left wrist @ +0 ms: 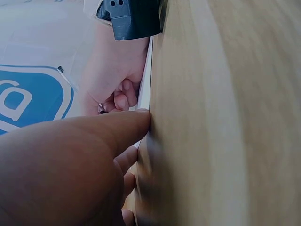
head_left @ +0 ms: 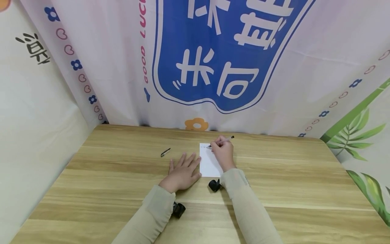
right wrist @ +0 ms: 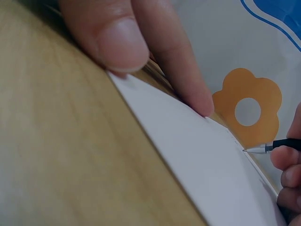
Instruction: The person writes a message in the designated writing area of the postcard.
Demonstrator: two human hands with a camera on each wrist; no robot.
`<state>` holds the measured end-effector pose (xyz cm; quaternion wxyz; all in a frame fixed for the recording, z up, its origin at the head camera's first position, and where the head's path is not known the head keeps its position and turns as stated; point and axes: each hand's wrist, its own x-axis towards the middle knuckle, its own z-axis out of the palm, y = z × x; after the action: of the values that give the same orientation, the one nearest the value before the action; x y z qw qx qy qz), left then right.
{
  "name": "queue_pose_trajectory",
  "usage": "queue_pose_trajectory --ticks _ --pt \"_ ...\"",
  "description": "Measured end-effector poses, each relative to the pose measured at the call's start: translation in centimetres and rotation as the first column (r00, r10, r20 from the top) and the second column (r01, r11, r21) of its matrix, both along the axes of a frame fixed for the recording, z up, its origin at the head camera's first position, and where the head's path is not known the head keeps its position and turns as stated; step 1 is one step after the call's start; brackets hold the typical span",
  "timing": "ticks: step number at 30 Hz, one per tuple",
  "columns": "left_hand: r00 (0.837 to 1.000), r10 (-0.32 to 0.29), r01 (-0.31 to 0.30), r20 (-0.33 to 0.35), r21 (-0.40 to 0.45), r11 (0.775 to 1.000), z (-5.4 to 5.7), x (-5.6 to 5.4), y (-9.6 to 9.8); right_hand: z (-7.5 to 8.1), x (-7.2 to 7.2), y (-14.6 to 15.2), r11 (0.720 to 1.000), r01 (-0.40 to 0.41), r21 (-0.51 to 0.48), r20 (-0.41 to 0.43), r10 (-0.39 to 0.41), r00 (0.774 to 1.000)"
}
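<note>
A sheet of white paper (head_left: 209, 166) lies on the wooden table, with a short row of small marks near its top edge. My right hand (head_left: 224, 154) pinches a pen (head_left: 226, 139) with a clear barrel and black end. In the right wrist view, the tip of the pen (right wrist: 256, 149) meets the far part of the paper (right wrist: 188, 146). Fingers spread, my left hand (head_left: 182, 173) rests flat on the table, its thumb and a fingertip at the paper's left edge. Above that hand lies a small dark pen cap (head_left: 165, 152).
The wooden table (head_left: 289, 189) reaches back to a printed curtain (head_left: 122, 84) with a blue sign and an orange flower (head_left: 196, 124). Black wrist cameras are strapped at the left cuff (head_left: 178, 210) and the right cuff (head_left: 214, 185).
</note>
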<state>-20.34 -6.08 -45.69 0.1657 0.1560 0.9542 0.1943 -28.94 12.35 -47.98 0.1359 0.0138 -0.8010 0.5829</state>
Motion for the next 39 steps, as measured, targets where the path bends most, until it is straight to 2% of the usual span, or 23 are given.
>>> queue_pose_trajectory --ticks 9,14,19,22,25,30,33,37,39 --pt "1.000 0.003 -0.003 -0.013 -0.004 1.000 1.1 0.0 0.2 0.8 -0.2 0.2 0.991 0.012 -0.137 0.002 -0.012 1.000" --pt "1.000 0.003 -0.004 -0.016 -0.006 1.000 1.2 -0.1 0.3 1.1 -0.2 0.4 0.980 0.015 -0.197 -0.022 -0.020 1.000" --pt "1.000 -0.002 0.002 0.000 -0.003 1.000 1.5 0.6 0.1 0.6 0.8 0.3 0.964 0.042 -0.261 -0.034 -0.053 0.998" --pt "1.000 -0.003 0.002 0.019 0.007 1.000 1.8 1.1 0.0 0.4 1.4 0.4 0.945 0.058 -0.321 -0.041 -0.075 0.996" --pt "1.000 -0.007 0.007 0.012 0.022 1.000 1.9 1.1 0.0 0.5 1.5 0.8 0.900 0.047 -0.433 -0.048 -0.075 0.996" --pt "1.000 -0.006 0.006 0.008 0.037 0.999 1.8 1.2 -0.1 0.8 2.0 1.4 0.773 -0.002 -0.634 -0.033 -0.025 0.999" --pt "1.000 -0.008 0.007 0.010 0.042 0.999 1.7 1.2 -0.1 0.9 2.5 1.8 0.715 -0.002 -0.699 -0.003 0.000 1.000" --pt "1.000 -0.008 0.008 -0.005 0.050 0.999 1.7 1.1 -0.1 1.0 3.1 2.4 0.671 -0.011 -0.741 0.017 0.036 0.999" --pt "1.000 -0.007 0.008 -0.012 0.048 0.999 1.6 0.9 0.0 1.2 3.4 2.6 0.659 -0.029 -0.752 0.013 0.058 0.998"
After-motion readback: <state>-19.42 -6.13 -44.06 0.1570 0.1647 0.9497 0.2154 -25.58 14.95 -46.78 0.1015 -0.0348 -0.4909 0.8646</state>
